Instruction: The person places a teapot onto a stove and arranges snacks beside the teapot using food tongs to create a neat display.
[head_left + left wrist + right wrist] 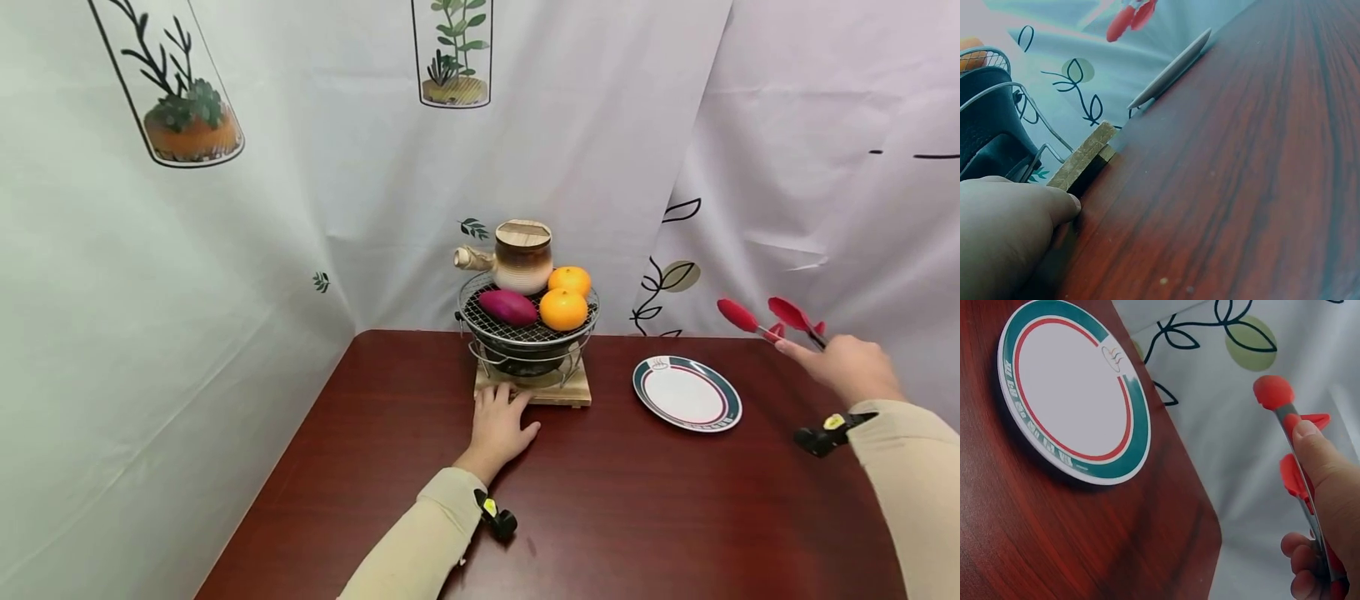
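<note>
My right hand grips a pair of tongs with red tips, raised at the right; the tong arms stand apart with nothing between them. My left hand rests at the front edge of a wooden board, its fingers spread and touching it. On that board stands a black tabletop grill in a wire frame. Its mesh top bears a purple sweet potato, two orange mandarins and a brown-and-white clay pot with a wooden lid. The left fingertips are partly hidden in the left wrist view.
A white plate with a green and red rim lies on the dark red table, between the grill and my right hand. Pale printed curtains hang close behind the table and along its left side.
</note>
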The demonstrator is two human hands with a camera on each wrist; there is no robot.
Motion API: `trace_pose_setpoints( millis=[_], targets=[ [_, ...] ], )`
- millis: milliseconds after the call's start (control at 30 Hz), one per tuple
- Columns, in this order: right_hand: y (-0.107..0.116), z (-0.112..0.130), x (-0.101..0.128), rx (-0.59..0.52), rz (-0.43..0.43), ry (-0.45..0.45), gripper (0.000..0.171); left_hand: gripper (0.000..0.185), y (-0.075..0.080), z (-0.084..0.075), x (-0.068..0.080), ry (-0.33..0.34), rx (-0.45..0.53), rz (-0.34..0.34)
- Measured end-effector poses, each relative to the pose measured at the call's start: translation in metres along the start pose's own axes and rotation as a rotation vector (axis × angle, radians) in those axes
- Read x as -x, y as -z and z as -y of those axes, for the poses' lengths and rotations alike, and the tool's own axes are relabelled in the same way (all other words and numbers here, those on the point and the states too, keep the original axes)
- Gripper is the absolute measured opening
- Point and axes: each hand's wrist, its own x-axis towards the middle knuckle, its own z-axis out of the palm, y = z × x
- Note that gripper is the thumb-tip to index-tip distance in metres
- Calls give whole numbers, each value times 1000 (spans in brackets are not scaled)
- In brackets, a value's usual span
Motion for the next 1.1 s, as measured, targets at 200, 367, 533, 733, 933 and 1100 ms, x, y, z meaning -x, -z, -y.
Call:
trace_pose_setpoints(
  millis=[200, 367, 533, 733, 933, 1100],
  targets=[
    [-14, -13, -1, 2, 23, 17, 81, 49, 2, 0, -1, 4, -2, 8],
    [-27, -20, 0, -31, 16, 41, 80, 50, 0, 1, -2, 8, 0, 7],
    [-38, -24, 1, -28, 36, 37, 84, 50, -3, 2, -4, 3, -2, 5],
    [-46, -26, 4, -12, 87, 40, 83, 50, -4, 1, -4, 6, -12, 17],
    [-55, -30, 3, 3, 128, 20, 89, 50, -3, 1, -4, 10, -20, 28],
    [-63, -33, 1, 8, 174, -12, 89, 50, -3, 2, -3, 5, -31, 16]
  ],
)
